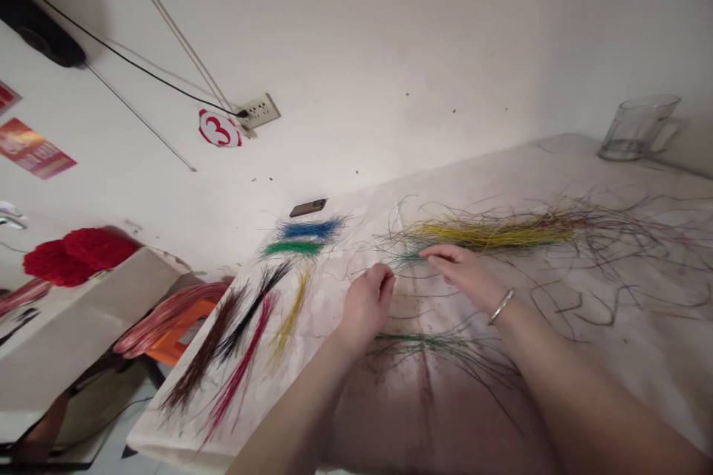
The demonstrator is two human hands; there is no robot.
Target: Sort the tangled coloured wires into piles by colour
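The left hand point(368, 300) of a worker was curled, its thumb and fingertips drawn narrowly together, while the right hand point(460, 267) reached out flatter, thumb close under the extended fingers, at the near-left edge of a mixed heap point(495, 234) of thin strands. Whether either hand gripped a strand could not be told; wisps that fine blurred around the fingertips.

The heap, mostly yellow with green and darker lengths, lay on a pale cloth point(657, 341) beyond the right hand, its stray ends fanning rightward. A sparse green spray point(412, 340) spread nearer the worker, between the forearms. Off to the left of the hands, tidier bundles rested by colour: a blue bundle point(312, 228), a green bundle point(295, 247), a black bundle point(261, 300), a brown bundle point(209, 352), a pink-red bundle point(245, 367) and a yellow bundle point(292, 315).

The step in hand appeared to be the teasing of green strands out of the tangle, one or a few at a time. The next move seemed to call for a fine pinch and a gentle, level pull, so that neighbouring yellow lengths did not snag and follow.
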